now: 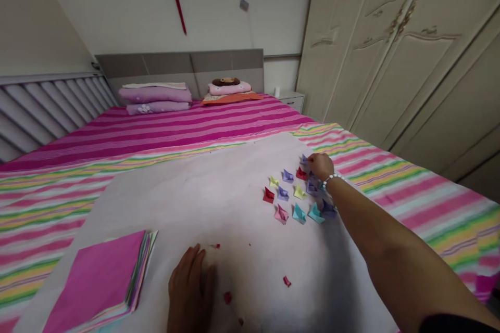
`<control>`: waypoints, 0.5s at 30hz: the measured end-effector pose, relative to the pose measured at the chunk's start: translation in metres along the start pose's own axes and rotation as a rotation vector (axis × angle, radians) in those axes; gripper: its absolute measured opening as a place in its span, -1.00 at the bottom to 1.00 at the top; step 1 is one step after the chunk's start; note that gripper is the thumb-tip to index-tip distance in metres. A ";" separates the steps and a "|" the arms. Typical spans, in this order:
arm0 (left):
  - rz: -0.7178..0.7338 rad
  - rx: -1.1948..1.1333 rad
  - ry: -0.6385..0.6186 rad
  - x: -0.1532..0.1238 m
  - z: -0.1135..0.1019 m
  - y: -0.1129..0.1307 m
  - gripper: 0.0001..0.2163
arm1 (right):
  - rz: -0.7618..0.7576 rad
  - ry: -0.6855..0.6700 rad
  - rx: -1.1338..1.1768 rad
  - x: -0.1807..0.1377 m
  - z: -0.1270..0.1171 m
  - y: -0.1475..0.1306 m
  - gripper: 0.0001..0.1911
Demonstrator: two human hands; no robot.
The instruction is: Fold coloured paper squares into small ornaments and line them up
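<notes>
My right hand (321, 165) reaches to the far end of a group of small folded paper boats, its fingers pinched on a purple paper boat (303, 158). Around it stand several more boats: a red one (269, 195), a yellow one (300, 192), a pink one (281, 214) and a turquoise one (299, 213). Some are partly hidden behind my wrist. My left hand (189, 291) rests on the white sheet (187, 195) at the near edge, fingers stretched out, holding nothing. Small red paper scraps (287, 281) lie to its right.
A stack of coloured paper (101, 276), magenta on top, lies at the left on the sheet. Striped bedding (375, 164) surrounds the sheet. Folded pillows (156, 96) sit by the headboard (167, 65). A wardrobe (390, 62) stands along the right.
</notes>
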State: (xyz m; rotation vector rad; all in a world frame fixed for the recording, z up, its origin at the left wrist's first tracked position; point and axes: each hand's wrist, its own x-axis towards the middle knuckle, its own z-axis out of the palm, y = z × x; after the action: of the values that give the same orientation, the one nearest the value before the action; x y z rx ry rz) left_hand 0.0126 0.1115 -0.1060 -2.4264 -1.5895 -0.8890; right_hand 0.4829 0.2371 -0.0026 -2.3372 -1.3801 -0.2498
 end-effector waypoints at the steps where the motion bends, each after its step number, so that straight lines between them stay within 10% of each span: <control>1: 0.010 0.001 0.009 0.000 -0.001 0.002 -0.67 | -0.015 0.002 0.003 -0.001 0.000 0.000 -0.76; 9: 0.072 0.017 0.131 0.005 -0.003 0.017 -0.72 | -0.246 0.156 0.193 -0.037 -0.010 -0.028 -0.71; 15: 0.050 -0.085 0.193 0.015 0.001 0.024 -0.75 | -0.561 0.155 0.704 -0.167 -0.004 -0.102 -0.78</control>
State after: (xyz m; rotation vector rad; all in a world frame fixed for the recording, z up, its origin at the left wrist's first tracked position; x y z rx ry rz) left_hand 0.0380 0.1127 -0.0937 -2.3401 -1.4460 -1.1642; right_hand 0.3125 0.1459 -0.0323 -1.3203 -1.6739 -0.0749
